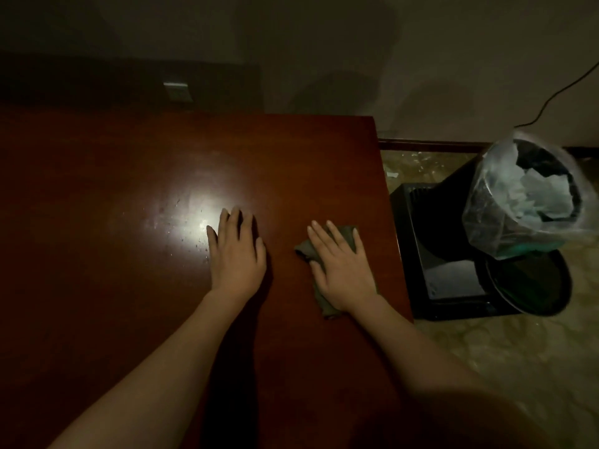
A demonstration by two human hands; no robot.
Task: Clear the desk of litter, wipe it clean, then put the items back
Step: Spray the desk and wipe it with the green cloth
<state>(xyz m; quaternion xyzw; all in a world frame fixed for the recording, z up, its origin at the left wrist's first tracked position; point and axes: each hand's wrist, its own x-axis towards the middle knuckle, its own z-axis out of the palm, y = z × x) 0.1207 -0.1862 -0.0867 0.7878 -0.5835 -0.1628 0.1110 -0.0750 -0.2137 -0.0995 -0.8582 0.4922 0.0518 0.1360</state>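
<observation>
A dark reddish-brown wooden desk [129,286] fills the left and middle of the head view, with a bright light patch and small specks near its centre. My left hand [236,254] lies flat on the desk, fingers straight. My right hand [340,267] presses flat on a crumpled dark green cloth [346,233] near the desk's right edge. The cloth sticks out beyond the fingertips and below the wrist.
A bin lined with a clear plastic bag [525,196] holds crumpled paper, to the right of the desk. It stands on a black box-like object [453,280] on the patterned floor. A wall socket [177,91] sits behind the desk. A cable [557,92] runs down the wall.
</observation>
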